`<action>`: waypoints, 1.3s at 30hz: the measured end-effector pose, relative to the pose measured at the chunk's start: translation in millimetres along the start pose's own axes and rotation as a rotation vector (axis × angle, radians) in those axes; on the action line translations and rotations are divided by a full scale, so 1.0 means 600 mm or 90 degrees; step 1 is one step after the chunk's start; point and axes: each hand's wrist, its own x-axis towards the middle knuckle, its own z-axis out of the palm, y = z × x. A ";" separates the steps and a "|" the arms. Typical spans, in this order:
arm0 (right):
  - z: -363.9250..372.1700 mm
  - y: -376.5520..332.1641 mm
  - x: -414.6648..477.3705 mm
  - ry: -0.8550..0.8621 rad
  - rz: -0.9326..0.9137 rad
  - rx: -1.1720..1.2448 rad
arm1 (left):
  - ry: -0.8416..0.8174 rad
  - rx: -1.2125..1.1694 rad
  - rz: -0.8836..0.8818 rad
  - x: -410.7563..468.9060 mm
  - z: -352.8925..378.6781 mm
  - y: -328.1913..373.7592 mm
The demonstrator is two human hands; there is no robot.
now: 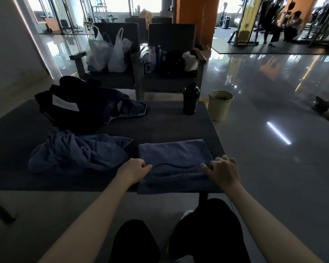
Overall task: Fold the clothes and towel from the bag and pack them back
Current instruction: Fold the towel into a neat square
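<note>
A folded blue towel (174,158) lies at the near right of the dark table (169,126), its front edge hanging a little over the table's edge. My left hand (134,170) grips the towel's left edge with curled fingers. My right hand (222,170) holds the right edge, fingers bent over the cloth. A crumpled blue garment (80,152) lies to the left of the towel. Behind it sits a dark bag (74,105) with a white label, and a denim-like piece (129,110) spills from it.
A black shaker bottle (191,98) stands at the table's far right edge. A pale bin (219,105) is on the floor beside it. Two chairs (171,35) beyond hold plastic bags (106,52), bottles and a black backpack (174,63). People stand far right among gym equipment.
</note>
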 end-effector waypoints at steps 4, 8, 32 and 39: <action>0.013 -0.006 0.004 -0.008 0.010 0.017 | 0.034 0.009 0.018 0.022 0.020 -0.004; 0.026 -0.017 0.028 -0.103 0.004 0.024 | 0.027 0.015 0.063 0.062 0.042 -0.008; 0.086 -0.030 0.107 -0.247 0.041 0.068 | 0.058 0.155 0.041 0.192 0.083 -0.031; 0.081 -0.012 0.191 -0.207 0.091 0.117 | 0.053 0.097 0.015 0.256 0.033 -0.022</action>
